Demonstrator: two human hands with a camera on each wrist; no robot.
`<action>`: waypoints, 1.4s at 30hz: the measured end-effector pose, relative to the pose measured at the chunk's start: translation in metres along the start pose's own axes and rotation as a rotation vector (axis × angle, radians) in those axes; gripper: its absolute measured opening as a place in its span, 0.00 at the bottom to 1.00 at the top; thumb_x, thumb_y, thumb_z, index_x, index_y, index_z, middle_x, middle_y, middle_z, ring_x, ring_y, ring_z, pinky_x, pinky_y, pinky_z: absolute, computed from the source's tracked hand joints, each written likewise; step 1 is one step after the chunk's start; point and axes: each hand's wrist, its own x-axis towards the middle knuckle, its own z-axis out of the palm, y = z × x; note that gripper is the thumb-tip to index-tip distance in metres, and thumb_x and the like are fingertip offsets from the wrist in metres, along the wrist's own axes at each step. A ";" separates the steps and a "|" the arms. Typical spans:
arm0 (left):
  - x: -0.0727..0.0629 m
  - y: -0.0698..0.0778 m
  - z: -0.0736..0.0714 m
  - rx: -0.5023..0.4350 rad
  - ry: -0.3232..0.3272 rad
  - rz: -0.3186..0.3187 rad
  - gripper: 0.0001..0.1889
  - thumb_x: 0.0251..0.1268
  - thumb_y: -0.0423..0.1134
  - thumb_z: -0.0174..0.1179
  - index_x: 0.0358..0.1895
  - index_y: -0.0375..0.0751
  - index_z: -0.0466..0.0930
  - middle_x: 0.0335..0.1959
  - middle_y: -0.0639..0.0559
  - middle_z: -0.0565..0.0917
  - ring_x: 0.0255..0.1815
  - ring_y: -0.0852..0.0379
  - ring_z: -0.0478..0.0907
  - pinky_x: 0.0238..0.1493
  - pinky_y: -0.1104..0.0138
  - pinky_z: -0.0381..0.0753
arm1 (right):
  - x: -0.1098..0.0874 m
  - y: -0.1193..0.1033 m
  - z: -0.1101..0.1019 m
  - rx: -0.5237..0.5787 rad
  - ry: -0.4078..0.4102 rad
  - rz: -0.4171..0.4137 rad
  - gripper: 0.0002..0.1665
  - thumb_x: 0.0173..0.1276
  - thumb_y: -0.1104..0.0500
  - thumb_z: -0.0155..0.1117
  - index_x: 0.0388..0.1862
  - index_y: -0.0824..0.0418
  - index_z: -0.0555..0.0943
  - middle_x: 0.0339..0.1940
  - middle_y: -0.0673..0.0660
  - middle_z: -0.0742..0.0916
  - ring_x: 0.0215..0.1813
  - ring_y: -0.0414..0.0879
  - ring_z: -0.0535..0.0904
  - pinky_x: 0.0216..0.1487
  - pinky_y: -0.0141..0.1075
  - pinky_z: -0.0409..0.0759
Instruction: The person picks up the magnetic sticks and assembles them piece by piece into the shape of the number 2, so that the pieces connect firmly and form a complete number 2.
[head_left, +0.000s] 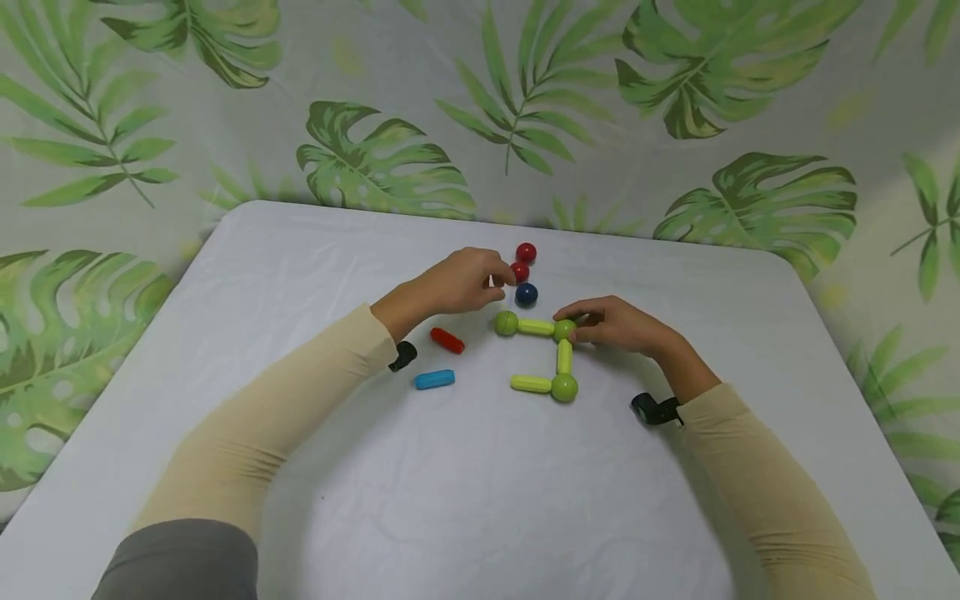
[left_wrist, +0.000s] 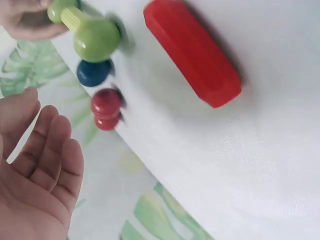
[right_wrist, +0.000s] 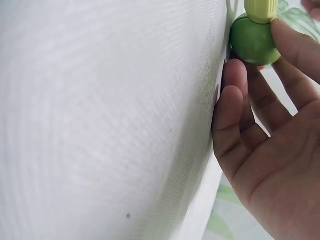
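In the head view, three yellow-green rods and three green balls form a three-sided frame on the table. My right hand point(head_left: 618, 325) pinches the green ball point(right_wrist: 254, 41) at its far right corner between thumb and fingers. Another green ball point(head_left: 506, 323) ends the far rod point(head_left: 536, 327), and a third green ball point(head_left: 564, 387) joins the right rod and near rod point(head_left: 531, 383). My left hand point(head_left: 470, 281) hovers left of two red balls point(head_left: 526, 253) and a dark blue ball point(head_left: 527, 294). Its fingers are loosely bent with nothing between them, as the left wrist view shows.
A red rod point(head_left: 447, 340) and a blue rod point(head_left: 434, 379) lie left of the green frame, below my left forearm. White cloth covers the table point(head_left: 480, 500). Behind its far edge hangs a leaf-patterned cloth point(head_left: 390, 158). Each wrist wears a black camera.
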 end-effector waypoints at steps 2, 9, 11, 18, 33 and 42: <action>0.007 -0.006 0.002 -0.014 -0.004 -0.041 0.15 0.70 0.35 0.59 0.57 0.40 0.83 0.52 0.44 0.84 0.48 0.50 0.80 0.53 0.62 0.81 | 0.001 0.002 0.001 0.011 0.001 -0.002 0.23 0.69 0.55 0.67 0.63 0.52 0.80 0.61 0.57 0.83 0.47 0.49 0.78 0.47 0.37 0.79; 0.019 -0.027 0.008 -0.052 -0.002 -0.125 0.16 0.71 0.37 0.58 0.59 0.41 0.82 0.54 0.46 0.84 0.51 0.50 0.79 0.55 0.62 0.80 | 0.002 0.004 0.003 0.000 0.003 0.006 0.23 0.69 0.54 0.67 0.63 0.51 0.80 0.61 0.55 0.83 0.46 0.48 0.78 0.47 0.36 0.79; 0.020 -0.030 0.006 -0.065 0.029 -0.148 0.16 0.71 0.37 0.58 0.59 0.41 0.81 0.54 0.46 0.84 0.50 0.50 0.79 0.54 0.61 0.80 | 0.001 0.003 0.002 -0.006 0.006 0.002 0.23 0.69 0.54 0.67 0.62 0.51 0.81 0.60 0.56 0.83 0.46 0.48 0.78 0.46 0.37 0.79; 0.024 -0.034 0.001 -0.087 0.096 -0.239 0.16 0.71 0.38 0.59 0.59 0.40 0.81 0.53 0.46 0.85 0.51 0.51 0.79 0.54 0.60 0.79 | 0.000 0.001 -0.001 -0.007 -0.003 0.003 0.23 0.69 0.54 0.67 0.63 0.53 0.80 0.59 0.57 0.83 0.45 0.48 0.77 0.45 0.36 0.79; 0.046 -0.019 0.026 -0.047 -0.024 -0.211 0.21 0.69 0.37 0.60 0.65 0.50 0.77 0.53 0.50 0.82 0.53 0.53 0.75 0.59 0.61 0.77 | -0.001 0.004 -0.002 -0.010 -0.003 -0.006 0.23 0.69 0.53 0.67 0.63 0.52 0.80 0.60 0.56 0.82 0.43 0.47 0.78 0.44 0.37 0.79; 0.052 -0.017 0.031 -0.012 -0.047 -0.189 0.21 0.68 0.36 0.60 0.64 0.47 0.78 0.53 0.49 0.82 0.53 0.54 0.75 0.61 0.62 0.76 | 0.001 0.003 -0.003 0.002 -0.011 -0.005 0.23 0.69 0.53 0.66 0.62 0.50 0.81 0.62 0.55 0.82 0.45 0.48 0.78 0.46 0.37 0.80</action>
